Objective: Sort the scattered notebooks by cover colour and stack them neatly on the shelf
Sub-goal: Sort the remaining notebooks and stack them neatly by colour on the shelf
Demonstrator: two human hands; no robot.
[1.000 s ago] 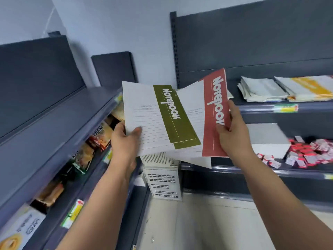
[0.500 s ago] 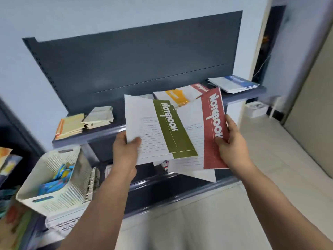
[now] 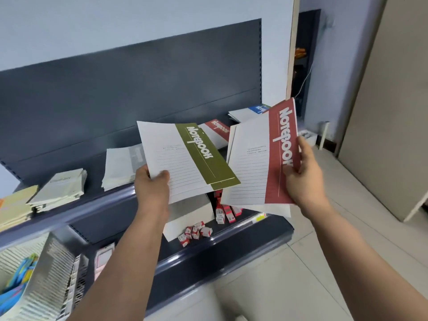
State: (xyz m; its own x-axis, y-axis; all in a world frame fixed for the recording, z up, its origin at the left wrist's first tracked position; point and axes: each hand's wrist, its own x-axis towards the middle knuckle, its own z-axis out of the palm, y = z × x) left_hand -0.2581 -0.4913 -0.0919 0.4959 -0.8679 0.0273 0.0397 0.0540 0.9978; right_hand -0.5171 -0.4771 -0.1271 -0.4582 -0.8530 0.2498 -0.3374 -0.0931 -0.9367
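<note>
My left hand (image 3: 151, 185) grips the lower left corner of a white notebook with an olive-green band (image 3: 185, 158). My right hand (image 3: 302, 174) holds a notebook with a red band (image 3: 261, 158) by its right edge, with more white sheets showing beneath it. The two notebooks are held apart above the dark shelf (image 3: 92, 205). On that shelf lie a red-banded notebook stack (image 3: 218, 129), a blue-banded stack (image 3: 250, 112), a grey-banded stack (image 3: 122, 165), a pale stack (image 3: 62, 188) and a yellowish stack (image 3: 14, 205).
A lower shelf (image 3: 231, 239) carries a white box (image 3: 185, 216) and several small red-and-white packets (image 3: 196, 231). A white slatted basket (image 3: 41, 286) with coloured items stands at the lower left. Tiled floor (image 3: 324, 262) and a beige door (image 3: 393, 112) lie to the right.
The view has swung right along the shelving. The green and red notebooks, overlapped before, have come apart, with my right hand carrying the red one to the right.
</note>
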